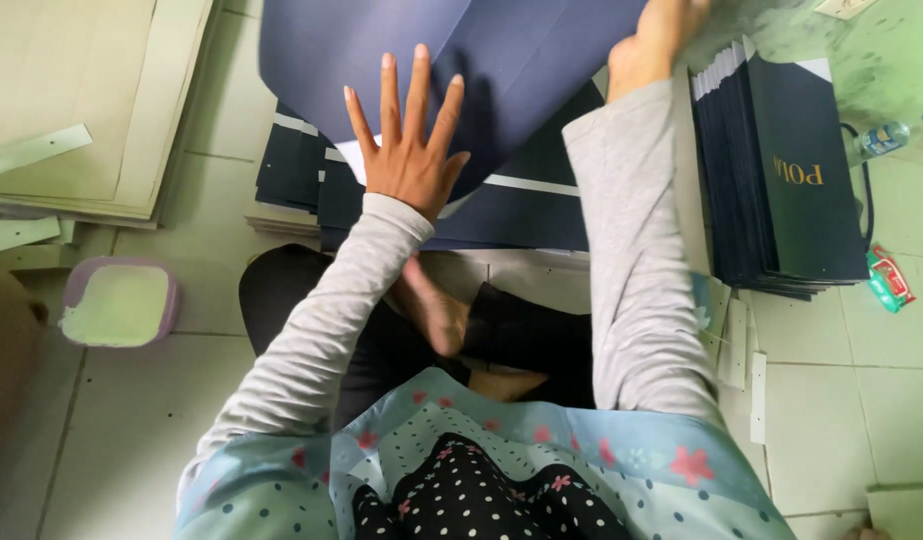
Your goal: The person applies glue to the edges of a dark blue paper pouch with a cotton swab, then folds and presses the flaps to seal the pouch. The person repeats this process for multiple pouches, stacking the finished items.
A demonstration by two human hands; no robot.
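2 hands are on one large navy paper sheet (502, 60), a smooth matte piece that curves up off the floor in front of you. Your left hand (410, 150) lies flat on its near edge with all 5 fingers spread wide and straight, pressing rather than gripping. Your right hand (650, 40) is at the sheet's upper right edge, partly cut off by the top of the view; it seems closed on the edge, but you cannot tell the grip for certain. Under the sheet lie flattened navy paper bags (542, 200), overlapping in a loose pile, with thin white strips showing along their folds. Just beside your right forearm stands a tight, square-edged stack of finished navy bags (792, 190), gold lettering on the top face and white edges fanned at its upper left corner. Narrow pale card strips (759, 400) lie on the glossy floor tiles below that stack. At far left, broad cream cardboard sheets (82, 100) are layered flat, and near them sits a rounded lilac tub (120, 303) filled with pale green paste. At far right, a clear plastic bottle (887, 135) lies on its side, with a small red and green packet (890, 277) below it. You sit cross-legged, with grey ribbed sleeves and a dotted floral cloth.
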